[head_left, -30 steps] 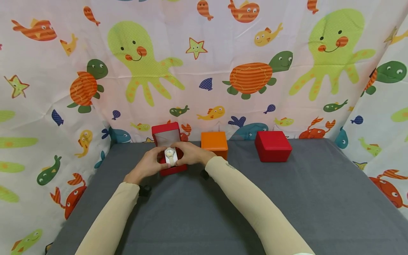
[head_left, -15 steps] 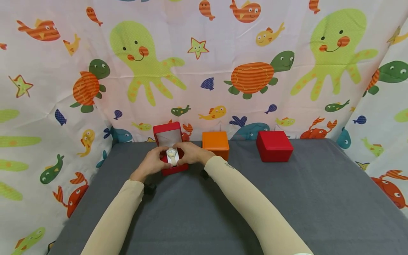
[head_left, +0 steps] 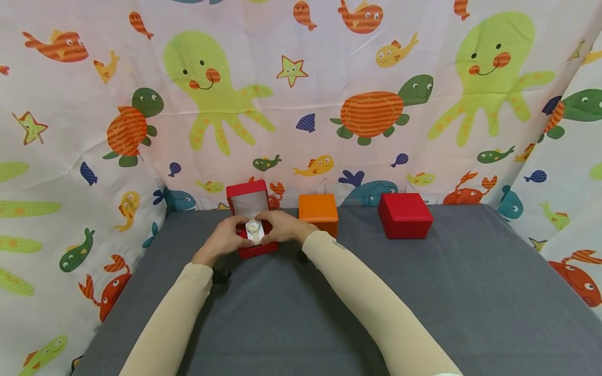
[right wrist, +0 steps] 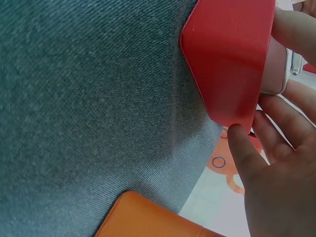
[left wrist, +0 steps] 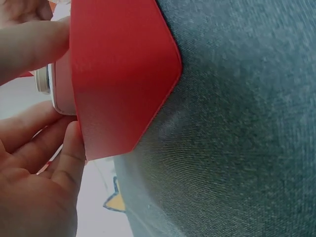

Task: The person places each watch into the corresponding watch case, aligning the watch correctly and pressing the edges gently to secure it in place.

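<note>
A wristwatch (head_left: 254, 227) with a round pale dial and light strap sits on a white cushion (right wrist: 274, 74). The cushion stands partly above the rim of an open red watch box (head_left: 258, 252), its lid (head_left: 246, 188) raised at the back. From the left, my left hand (head_left: 220, 241) pinches the cushion between thumb and fingers. My right hand (head_left: 284, 227) pinches its other side the same way. Some fingertips also touch the box's outer walls in both wrist views. How deep the cushion lies in the box is hidden.
Just right of my right hand stands a closed orange box (head_left: 317, 209). Farther right is a closed red box (head_left: 404, 215). All stand near the back edge of a grey-covered table (head_left: 301, 313), before a curtain (head_left: 310, 62) printed with sea animals.
The head view has shifted slightly. Both hands, the cushion with the watch and the open box keep nearly the same places.
</note>
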The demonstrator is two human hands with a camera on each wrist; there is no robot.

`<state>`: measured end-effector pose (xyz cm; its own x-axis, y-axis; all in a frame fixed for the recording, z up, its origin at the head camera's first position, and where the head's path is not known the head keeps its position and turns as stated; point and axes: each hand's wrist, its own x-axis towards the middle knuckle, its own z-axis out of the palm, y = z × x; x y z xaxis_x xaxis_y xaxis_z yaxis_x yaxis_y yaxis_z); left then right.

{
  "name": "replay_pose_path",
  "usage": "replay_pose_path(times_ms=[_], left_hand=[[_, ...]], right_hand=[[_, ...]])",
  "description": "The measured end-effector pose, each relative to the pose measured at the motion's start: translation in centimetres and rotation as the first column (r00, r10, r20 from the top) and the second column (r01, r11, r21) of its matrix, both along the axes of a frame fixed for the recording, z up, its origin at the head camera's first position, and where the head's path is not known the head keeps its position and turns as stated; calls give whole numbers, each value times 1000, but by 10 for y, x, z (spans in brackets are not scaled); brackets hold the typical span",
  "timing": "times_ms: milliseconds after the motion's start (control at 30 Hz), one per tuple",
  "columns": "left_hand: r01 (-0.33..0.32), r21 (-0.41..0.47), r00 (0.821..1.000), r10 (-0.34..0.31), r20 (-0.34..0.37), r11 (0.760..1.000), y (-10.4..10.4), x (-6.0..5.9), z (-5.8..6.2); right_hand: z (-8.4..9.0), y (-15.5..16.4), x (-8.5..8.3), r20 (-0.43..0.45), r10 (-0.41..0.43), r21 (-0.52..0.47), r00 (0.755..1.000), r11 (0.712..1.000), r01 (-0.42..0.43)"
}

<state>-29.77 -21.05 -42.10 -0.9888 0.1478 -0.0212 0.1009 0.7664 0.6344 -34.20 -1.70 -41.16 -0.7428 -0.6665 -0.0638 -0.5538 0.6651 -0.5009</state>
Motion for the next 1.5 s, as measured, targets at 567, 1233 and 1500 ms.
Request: replay_pose_path(times_ms=[567, 1233, 1500], left_hand=[[-85, 154, 994, 95, -56, 984, -5, 22, -11], [-129, 282, 992, 122, 42, 951, -14, 39, -24], [-139, 291, 990, 132, 42, 946, -13, 37, -26]], right_hand=[[23, 8, -2, 43, -23, -154, 999, 988, 29], [77, 3, -19, -140, -199, -125, 970, 975, 183], [76, -1, -21, -192, -110, -45, 975, 994, 103]])
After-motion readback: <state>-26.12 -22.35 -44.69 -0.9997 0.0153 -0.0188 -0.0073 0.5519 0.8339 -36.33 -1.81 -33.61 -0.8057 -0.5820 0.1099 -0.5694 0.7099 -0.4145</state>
